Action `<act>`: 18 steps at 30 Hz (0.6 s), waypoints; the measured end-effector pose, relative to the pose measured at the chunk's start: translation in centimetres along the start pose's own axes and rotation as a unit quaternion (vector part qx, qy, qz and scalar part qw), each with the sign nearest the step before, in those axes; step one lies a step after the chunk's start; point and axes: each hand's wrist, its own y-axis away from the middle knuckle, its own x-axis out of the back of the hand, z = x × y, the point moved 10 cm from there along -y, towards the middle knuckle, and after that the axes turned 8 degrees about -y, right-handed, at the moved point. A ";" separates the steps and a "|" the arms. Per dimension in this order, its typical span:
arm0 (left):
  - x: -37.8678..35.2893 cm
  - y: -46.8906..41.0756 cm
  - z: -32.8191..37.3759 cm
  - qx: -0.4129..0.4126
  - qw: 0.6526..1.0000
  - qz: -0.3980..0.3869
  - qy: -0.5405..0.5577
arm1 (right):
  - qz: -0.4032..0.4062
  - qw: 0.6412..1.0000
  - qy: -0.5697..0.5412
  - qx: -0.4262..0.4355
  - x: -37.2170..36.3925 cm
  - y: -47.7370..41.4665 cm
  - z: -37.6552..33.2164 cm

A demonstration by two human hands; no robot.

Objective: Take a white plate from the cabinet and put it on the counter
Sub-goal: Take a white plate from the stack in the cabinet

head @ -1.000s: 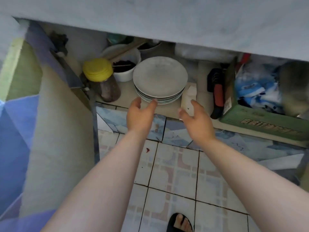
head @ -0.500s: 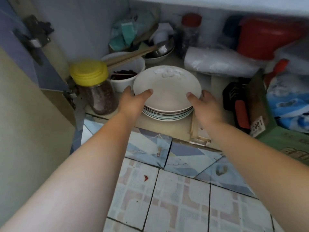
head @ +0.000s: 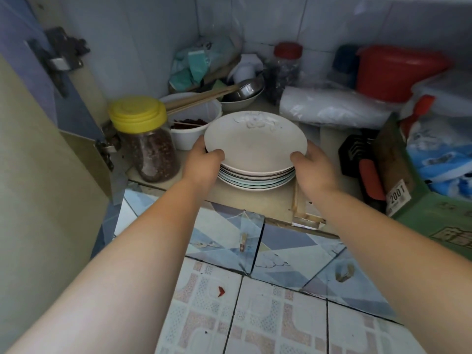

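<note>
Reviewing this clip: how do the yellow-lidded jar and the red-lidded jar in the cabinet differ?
The yellow-lidded jar stands at the front left of the shelf, beside the white bowl; the red-lidded jar stands farther back against the tiled wall. The yellow-lidded jar holds reddish-brown bits; the red-lidded jar's contents look darker, almost black. The yellow lid is wide and ridged; the red lid looks smaller. Both are clear, upright and closed.

walls [head: 143,34]: pale tile | floor [head: 268,315]: patterned tile | cabinet door [head: 38,162]: open, left
</note>
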 end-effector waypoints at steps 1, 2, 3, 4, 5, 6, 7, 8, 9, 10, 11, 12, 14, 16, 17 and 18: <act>0.0 0.1 0.1 0.000 1.000 0.003 0.007 | 0.002 1.000 -0.001 -0.001 0.0 0.0 0.0; 0.0 0.3 0.2 0.002 1.000 0.005 0.017 | 0.005 1.000 -0.004 -0.003 -0.1 -0.1 0.1; 0.0 0.5 0.3 0.005 1.000 0.006 0.025 | 0.007 1.000 -0.009 -0.003 0.0 -0.1 0.1; 0.0 0.7 0.4 0.007 0.999 0.005 0.033 | 0.008 1.000 -0.014 -0.002 -0.1 0.0 0.1; 0.0 0.8 0.5 0.006 0.999 0.002 0.039 | 0.006 1.000 -0.019 0.000 -0.1 0.0 0.1; 0.0 0.9 0.6 0.005 0.999 -0.001 0.044 | 0.005 1.000 -0.022 0.002 -0.1 0.0 0.0; 0.1 1.1 0.7 0.002 0.999 -0.001 0.048 | 0.005 1.000 -0.026 0.003 0.0 0.1 0.0; 0.1 1.3 0.7 0.000 0.999 -0.001 0.050 | 0.006 0.999 -0.032 0.003 0.1 0.0 -0.2; 0.1 1.4 0.8 -0.001 0.999 -0.001 0.054 | 0.007 0.999 -0.039 0.004 0.2 0.0 -0.3; 0.1 1.6 0.9 -0.001 0.998 -0.001 0.058 | 0.008 0.999 -0.049 0.005 0.3 0.0 -0.6; 0.2 1.7 1.0 0.000 0.998 0.000 0.063 | 0.007 0.998 -0.057 0.008 0.3 0.0 -0.9; 0.3 1.8 1.2 0.000 0.998 0.002 0.067 | 0.005 0.998 -0.063 0.013 0.4 0.1 -1.4; 0.8 1.9 1.9 0.000 0.998 0.011 0.062 | -0.001 0.997 -0.071 0.022 0.6 0.2 -2.2; 1.3 2.2 2.6 0.010 0.998 0.016 0.057 | -0.009 0.996 -0.085 0.020 0.7 0.6 -3.0; 1.5 2.4 3.0 0.017 0.998 0.014 0.057 | -0.013 0.995 -0.093 0.017 0.7 0.9 -3.5; 1.7 2.8 3.5 0.023 0.998 0.012 0.055 | -0.016 0.995 -0.102 0.013 0.8 1.3 -4.0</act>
